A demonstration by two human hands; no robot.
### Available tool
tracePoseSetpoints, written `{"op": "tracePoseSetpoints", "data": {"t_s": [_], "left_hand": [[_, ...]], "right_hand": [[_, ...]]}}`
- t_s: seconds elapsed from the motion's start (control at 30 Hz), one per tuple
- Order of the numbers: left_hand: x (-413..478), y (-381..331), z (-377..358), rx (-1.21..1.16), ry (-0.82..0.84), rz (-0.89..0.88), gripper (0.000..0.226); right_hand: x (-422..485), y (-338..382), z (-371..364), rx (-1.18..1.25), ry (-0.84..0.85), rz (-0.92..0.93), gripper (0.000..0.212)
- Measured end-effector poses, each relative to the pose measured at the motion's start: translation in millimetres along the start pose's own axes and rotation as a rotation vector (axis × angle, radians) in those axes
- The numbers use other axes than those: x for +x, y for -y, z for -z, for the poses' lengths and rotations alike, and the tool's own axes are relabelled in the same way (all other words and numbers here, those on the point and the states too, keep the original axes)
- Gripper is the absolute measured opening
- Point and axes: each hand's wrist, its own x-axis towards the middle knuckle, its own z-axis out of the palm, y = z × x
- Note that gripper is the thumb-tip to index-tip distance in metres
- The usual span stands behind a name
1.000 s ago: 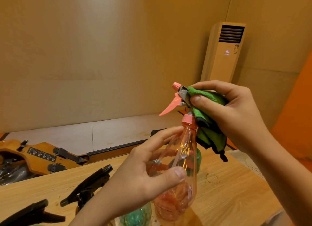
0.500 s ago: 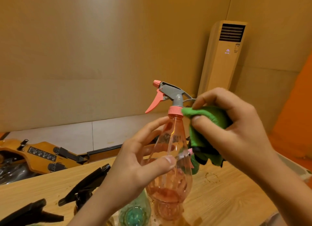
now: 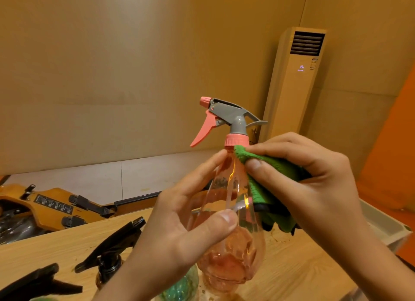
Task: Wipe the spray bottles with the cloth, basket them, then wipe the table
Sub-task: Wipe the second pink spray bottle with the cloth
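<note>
The left hand [image 3: 179,233] grasps the pink bottle [image 3: 233,262], the right hand [image 3: 318,188] pinches the cloth [image 3: 276,166] to its neck above that grasp; basketing and wiping the table [image 3: 56,251] apparently remain.

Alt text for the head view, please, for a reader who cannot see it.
The left hand grips a clear pink spray bottle over a wooden table while the right hand presses a green cloth against its neck. Two black trigger sprayers show at lower left.
</note>
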Motion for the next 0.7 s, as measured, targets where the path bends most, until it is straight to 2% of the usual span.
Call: {"op": "tracePoseSetpoints", "data": {"t_s": [0.07, 0.23, 0.37, 0.57, 0.7], "left_hand": [[-1.0, -2.0, -0.7, -0.007, -0.007, -0.007, 0.067], [-1.4, -1.9, 2.1, -0.012, -0.03, -0.003, 0.067], [-4.9, -3.7, -4.6, -0.009, -0.015, -0.002, 0.069], [-7.4, -8.1, -0.7, -0.014, -0.064, -0.019, 0.068], [-9.0, -9.4, -7.2, -0.005, -0.035, -0.003, 0.069]], "right_hand": [[-0.8, 1.6, -0.5, 0.0, -0.014, 0.014, 0.019], [-9.4, 9.2, -1.8, -0.027, 0.086, 0.049, 0.02], [1.0, 6.5, 0.8, -0.011, -0.014, 0.032, 0.02], [-10.4, 13.4, -2.4, -0.028, 0.058, 0.084, 0.02], [-1.9, 10.6, 3.0, -0.029, -0.012, 0.057, 0.019]]}}
